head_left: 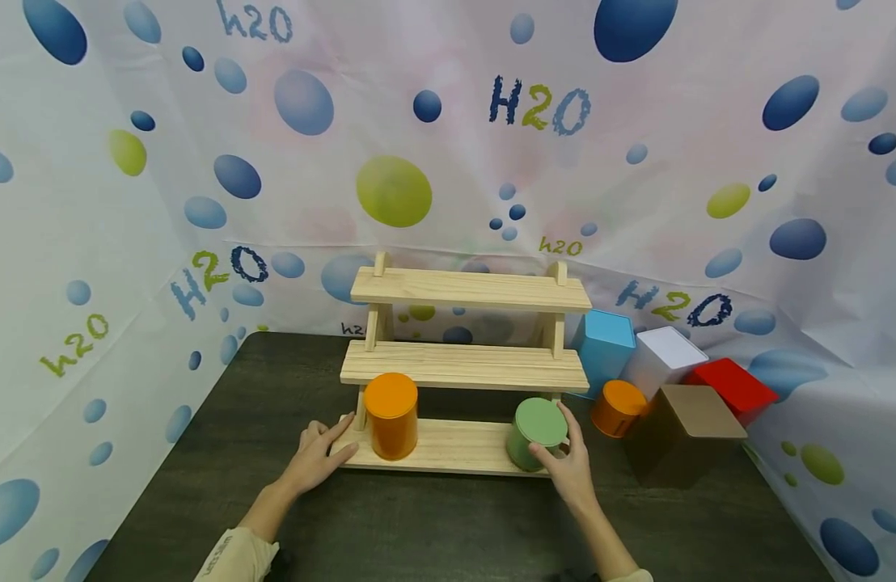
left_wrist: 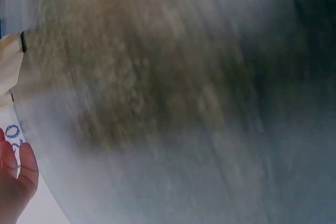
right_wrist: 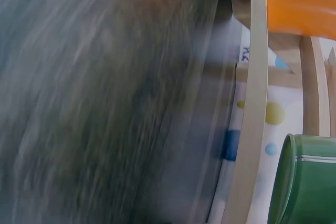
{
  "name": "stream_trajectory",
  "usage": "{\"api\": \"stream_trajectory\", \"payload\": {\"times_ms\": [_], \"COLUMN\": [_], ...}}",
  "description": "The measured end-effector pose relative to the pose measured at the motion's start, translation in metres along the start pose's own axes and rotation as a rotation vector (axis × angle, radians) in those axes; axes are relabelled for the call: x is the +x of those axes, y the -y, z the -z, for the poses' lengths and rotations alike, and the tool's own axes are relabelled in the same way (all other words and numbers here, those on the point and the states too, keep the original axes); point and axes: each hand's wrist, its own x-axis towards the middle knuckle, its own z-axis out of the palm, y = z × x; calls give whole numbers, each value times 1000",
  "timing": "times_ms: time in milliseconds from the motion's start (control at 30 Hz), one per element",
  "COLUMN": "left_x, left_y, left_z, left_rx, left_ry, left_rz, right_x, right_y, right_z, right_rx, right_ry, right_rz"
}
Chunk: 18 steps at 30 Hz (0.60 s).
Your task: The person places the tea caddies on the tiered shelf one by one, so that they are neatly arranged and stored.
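Note:
A three-tier wooden shelf (head_left: 466, 365) stands on the dark table (head_left: 433, 525). On its bottom board sit a tall orange tin (head_left: 391, 416) at the left and a green tin (head_left: 537, 428) at the right. My right hand (head_left: 562, 449) grips the green tin from the front right, thumb and fingers curled round its side. With its fingers fairly straight, my left hand (head_left: 330, 440) rests on the left end of the bottom board, beside the orange tin. The right wrist view is blurred but shows the green tin (right_wrist: 307, 182), the shelf edge (right_wrist: 256, 103) and the orange tin (right_wrist: 299, 6).
Right of the shelf stand a small orange tin (head_left: 618, 408), a blue box (head_left: 604, 343), a white box (head_left: 666, 360), a red box (head_left: 732, 388) and a brown box (head_left: 684, 432). A bubble-print sheet (head_left: 200, 202) walls in the table on three sides.

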Motion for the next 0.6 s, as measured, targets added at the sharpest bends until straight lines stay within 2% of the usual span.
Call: {"api": "stream_trajectory", "payload": {"times_ms": [233, 600], "left_x": [4, 4], "left_y": [1, 0], "left_z": [-8, -9], "left_rx": [13, 45], "left_ry": [-17, 3], "left_rz": [41, 74], "right_x": [-1, 1], "right_y": [3, 7], "right_z": [-15, -24], "right_rx": [51, 74], "right_ry": [62, 79], "right_rz": [-12, -2]}}
